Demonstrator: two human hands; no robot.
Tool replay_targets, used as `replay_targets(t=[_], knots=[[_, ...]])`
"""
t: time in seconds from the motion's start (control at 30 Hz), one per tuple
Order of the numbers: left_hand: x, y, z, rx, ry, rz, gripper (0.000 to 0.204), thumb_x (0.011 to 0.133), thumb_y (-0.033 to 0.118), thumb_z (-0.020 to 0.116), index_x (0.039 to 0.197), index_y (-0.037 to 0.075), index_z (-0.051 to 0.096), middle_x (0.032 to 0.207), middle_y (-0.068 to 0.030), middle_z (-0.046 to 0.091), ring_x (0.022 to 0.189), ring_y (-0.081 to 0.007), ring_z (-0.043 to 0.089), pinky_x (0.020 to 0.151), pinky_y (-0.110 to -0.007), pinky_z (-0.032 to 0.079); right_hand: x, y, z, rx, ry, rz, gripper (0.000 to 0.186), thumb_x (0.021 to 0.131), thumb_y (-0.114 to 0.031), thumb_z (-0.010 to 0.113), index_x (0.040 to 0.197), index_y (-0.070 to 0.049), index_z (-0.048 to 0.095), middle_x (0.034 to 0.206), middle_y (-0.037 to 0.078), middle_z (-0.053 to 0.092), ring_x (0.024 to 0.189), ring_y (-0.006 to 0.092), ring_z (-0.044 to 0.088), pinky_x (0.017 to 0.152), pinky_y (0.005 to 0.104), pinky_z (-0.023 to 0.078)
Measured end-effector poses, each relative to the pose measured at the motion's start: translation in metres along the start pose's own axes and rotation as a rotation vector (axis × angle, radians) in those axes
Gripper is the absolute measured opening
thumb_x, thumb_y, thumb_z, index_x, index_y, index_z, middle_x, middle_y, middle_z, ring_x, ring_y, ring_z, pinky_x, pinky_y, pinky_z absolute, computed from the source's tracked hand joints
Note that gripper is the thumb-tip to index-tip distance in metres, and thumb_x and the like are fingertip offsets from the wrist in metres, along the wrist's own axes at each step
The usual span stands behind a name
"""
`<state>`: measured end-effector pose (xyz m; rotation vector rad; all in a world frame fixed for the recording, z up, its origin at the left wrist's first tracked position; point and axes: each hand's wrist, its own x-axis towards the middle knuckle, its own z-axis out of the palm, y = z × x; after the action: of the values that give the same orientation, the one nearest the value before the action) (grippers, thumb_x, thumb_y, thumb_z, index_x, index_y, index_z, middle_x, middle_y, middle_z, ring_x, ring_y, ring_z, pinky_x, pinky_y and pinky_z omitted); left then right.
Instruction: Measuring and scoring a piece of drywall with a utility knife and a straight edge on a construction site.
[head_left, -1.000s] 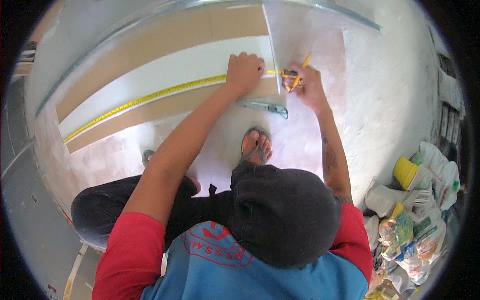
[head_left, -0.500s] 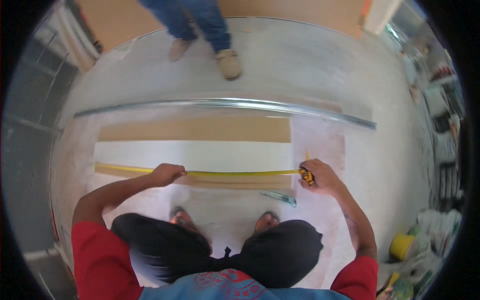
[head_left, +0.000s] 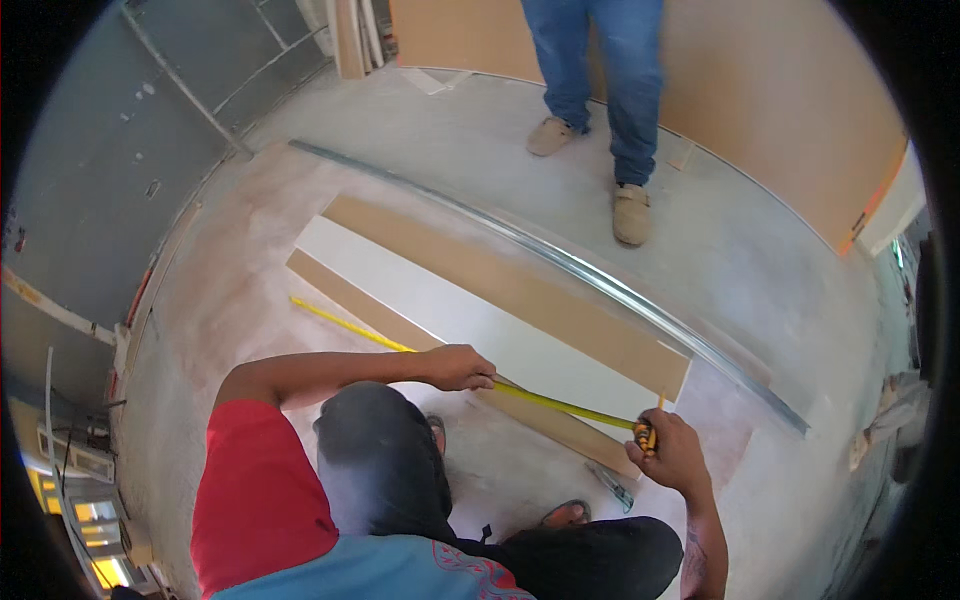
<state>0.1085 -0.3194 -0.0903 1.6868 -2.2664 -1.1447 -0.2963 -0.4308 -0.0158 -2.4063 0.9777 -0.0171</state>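
My left hand (head_left: 458, 368) is closed around the yellow tape blade (head_left: 560, 404), partway along its length. The blade's free end sticks out to the left, in front of the board strips' far-left end. In my right hand (head_left: 678, 452) is the yellow-and-black tape measure (head_left: 645, 436), its case gripped by the fingers. A thin yellowish stick, like a pencil (head_left: 661, 401), pokes up from the same hand. Under the blade lie a white board strip (head_left: 430, 290) and brown strips (head_left: 520, 287). A utility knife (head_left: 611, 487) rests on the floor beside my right hand.
A long metal profile (head_left: 560, 256) lies beyond the strips. Past it, another person in blue jeans (head_left: 632, 90) stands before large brown boards (head_left: 770, 110). A grey wall (head_left: 120, 130) rises at the left. My knees (head_left: 385, 455) are bent close to the strips.
My view has swung left, so the strips now run diagonally. The tape's free end has come off the strips' left end toward me. Both hands keep hold of the tape measure.
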Motion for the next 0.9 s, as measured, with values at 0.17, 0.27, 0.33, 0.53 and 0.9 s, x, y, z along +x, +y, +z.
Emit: replay_targets(t=[0.17,0.27,0.33,0.53,0.9], knots=[[0.008,0.014,0.007,-0.25,-0.217,-0.106,0.026,0.095,0.027,0.056,0.087,0.006,0.067,0.072,-0.008,0.068,0.068,-0.0233,0.067,0.066,-0.038,0.052,-0.001,-0.004,0.017,0.029,-0.002,0.022,0.037,0.078,-0.031,0.067,0.105,-0.008,0.058,0.09,0.016,0.065,0.088,0.0363,0.063,0.077,0.0465,0.051],[0.022,0.022,0.012,-0.232,-0.277,-0.04,0.025,0.097,0.026,0.054,0.089,0.006,0.066,0.073,-0.0076,0.069,0.066,-0.0186,0.068,0.064,-0.035,0.053,-0.003,-0.002,0.024,0.028,-0.044,0.018,0.035,0.078,-0.03,0.068,0.104,-0.01,0.058,0.091,0.016,0.065,0.089,0.0367,0.063,0.077,0.0463,0.052],[0.033,0.025,0.023,-0.259,-0.247,0.003,0.025,0.097,0.024,0.053,0.09,0.005,0.067,0.075,-0.0068,0.071,0.067,-0.0195,0.069,0.067,-0.035,0.054,0.0,-0.003,0.029,0.041,-0.076,0.052,0.035,0.078,-0.03,0.067,0.104,-0.009,0.057,0.091,0.016,0.064,0.09,0.0369,0.062,0.077,0.0465,0.051],[0.071,0.063,0.011,-0.071,-0.246,0.177,0.022,0.093,0.025,0.056,0.089,0.006,0.067,0.075,-0.0089,0.07,0.072,-0.0279,0.068,0.07,-0.041,0.052,0.005,-0.009,0.055,0.14,0.014,0.034,0.037,0.078,-0.029,0.067,0.105,-0.008,0.055,0.093,0.017,0.064,0.092,0.0373,0.061,0.078,0.0471,0.05],[0.111,0.072,0.004,0.34,-0.324,0.138,0.055,0.089,0.048,0.062,0.125,0.006,0.061,0.118,-0.0185,0.063,0.107,-0.0328,0.062,0.089,-0.044,0.051,0.01,-0.024,0.16,0.28,0.139,-0.04,0.045,0.08,-0.032,0.068,0.113,-0.005,0.054,0.098,0.019,0.061,0.091,0.0371,0.059,0.08,0.0473,0.048]])
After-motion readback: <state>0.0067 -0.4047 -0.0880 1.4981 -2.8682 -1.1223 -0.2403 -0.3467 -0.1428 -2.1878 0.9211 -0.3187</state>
